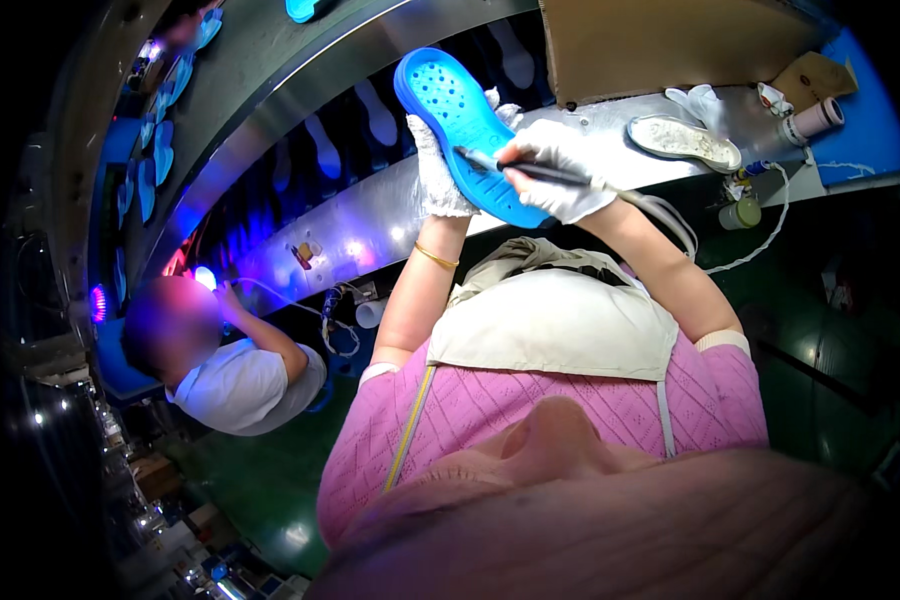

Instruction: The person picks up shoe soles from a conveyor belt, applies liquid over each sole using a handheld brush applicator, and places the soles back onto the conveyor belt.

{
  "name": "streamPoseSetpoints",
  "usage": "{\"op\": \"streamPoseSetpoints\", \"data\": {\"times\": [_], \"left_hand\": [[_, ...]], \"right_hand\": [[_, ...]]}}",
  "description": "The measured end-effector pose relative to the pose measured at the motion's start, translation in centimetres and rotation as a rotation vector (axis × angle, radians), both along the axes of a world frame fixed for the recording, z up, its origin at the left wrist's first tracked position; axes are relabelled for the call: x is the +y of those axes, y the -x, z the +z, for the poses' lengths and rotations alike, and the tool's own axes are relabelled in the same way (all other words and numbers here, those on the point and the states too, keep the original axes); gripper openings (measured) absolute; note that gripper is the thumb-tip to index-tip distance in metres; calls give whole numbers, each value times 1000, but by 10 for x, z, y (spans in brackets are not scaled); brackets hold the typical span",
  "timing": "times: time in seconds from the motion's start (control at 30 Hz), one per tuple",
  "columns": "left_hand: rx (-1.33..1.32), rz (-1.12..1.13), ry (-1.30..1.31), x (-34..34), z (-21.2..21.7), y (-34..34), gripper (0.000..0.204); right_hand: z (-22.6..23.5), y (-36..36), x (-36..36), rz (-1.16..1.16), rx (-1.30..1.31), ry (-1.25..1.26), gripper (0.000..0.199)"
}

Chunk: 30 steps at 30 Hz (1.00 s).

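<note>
A bright blue shoe sole (pixel 444 97), pierced with small holes at its far end, is held up tilted in front of me. My left hand (pixel 434 178), in a white glove, grips it from beneath and along its left edge. In my right hand (pixel 562 168), gloved in white with thumb and fingertip bare, is a brush (pixel 553 175) with a dark handle. Its pale bristles touch the sole's middle. A thin tube (pixel 660 207) trails from the handle's rear end past my right forearm.
A metal ledge (pixel 378 225) runs before me, bearing a white shoe sole (pixel 682 140) and a pinkish roll (pixel 818 118) at right. Cardboard (pixel 660 50) stands behind. Pale soles (pixel 375 112) lie beyond the ledge; blue ones (pixel 163 150) line the far-left belt. A co-worker (pixel 245 385) works at left.
</note>
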<state>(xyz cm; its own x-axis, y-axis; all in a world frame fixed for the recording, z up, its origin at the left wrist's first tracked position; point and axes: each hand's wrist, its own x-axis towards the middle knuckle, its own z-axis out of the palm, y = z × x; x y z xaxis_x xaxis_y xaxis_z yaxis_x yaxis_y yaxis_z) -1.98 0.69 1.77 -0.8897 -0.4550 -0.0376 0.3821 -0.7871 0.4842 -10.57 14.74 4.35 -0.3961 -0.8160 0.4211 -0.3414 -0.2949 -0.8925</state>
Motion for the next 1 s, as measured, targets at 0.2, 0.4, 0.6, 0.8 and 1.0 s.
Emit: {"op": "streamPoseSetpoints", "data": {"times": [0.2, 0.4, 0.6, 0.8, 1.0], "left_hand": [[0, 0, 40, -9, 5, -6, 87], [-44, -2, 54, -20, 8, -9, 86], [133, -21, -26, 22, 33, -14, 101], [118, -15, 81, 19, 26, -12, 96], [181, 96, 27, 14, 29, -10, 94]], "right_hand": [[2, 2, 6, 136, -300, -152, 11], [18, -18, 13, 144, 21, 3, 2], [14, 23, 13, -16, -353, -105, 13], [1, -3, 6, 38, -108, 199, 14], [10, -8, 10, 52, -573, -67, 6]]}}
